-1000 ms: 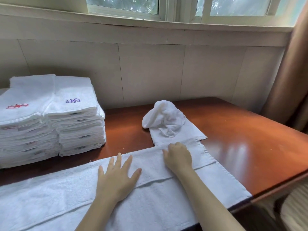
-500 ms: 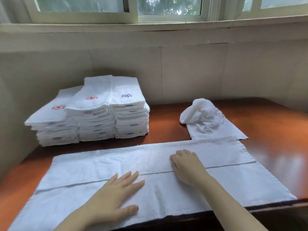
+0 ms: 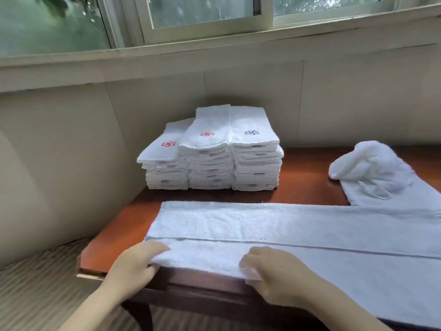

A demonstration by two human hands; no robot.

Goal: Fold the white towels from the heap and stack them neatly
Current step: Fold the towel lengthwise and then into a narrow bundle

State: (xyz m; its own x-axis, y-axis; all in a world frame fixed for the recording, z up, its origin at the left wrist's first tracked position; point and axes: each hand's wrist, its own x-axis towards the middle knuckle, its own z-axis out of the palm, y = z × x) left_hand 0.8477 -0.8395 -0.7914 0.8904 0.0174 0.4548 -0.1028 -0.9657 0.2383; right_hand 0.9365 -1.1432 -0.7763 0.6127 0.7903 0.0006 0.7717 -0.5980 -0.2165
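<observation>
Both hands have shifted from lying flat on the middle of the towel to its left end. The left hand (image 3: 133,266) grips the near left corner of the long folded towel (image 3: 286,223), fingers curled over the edge. The right hand (image 3: 274,275) pinches the same edge just beside it. This towel lies across the table (image 3: 303,177). Behind it stand three stacks of folded towels (image 3: 210,161). To the right, a crumpled towel (image 3: 367,168) rests on a flat towel (image 3: 405,197).

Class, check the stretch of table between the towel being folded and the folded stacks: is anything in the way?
Nothing visible: only bare table separates the towel from the stacks; the heap lies off right.
</observation>
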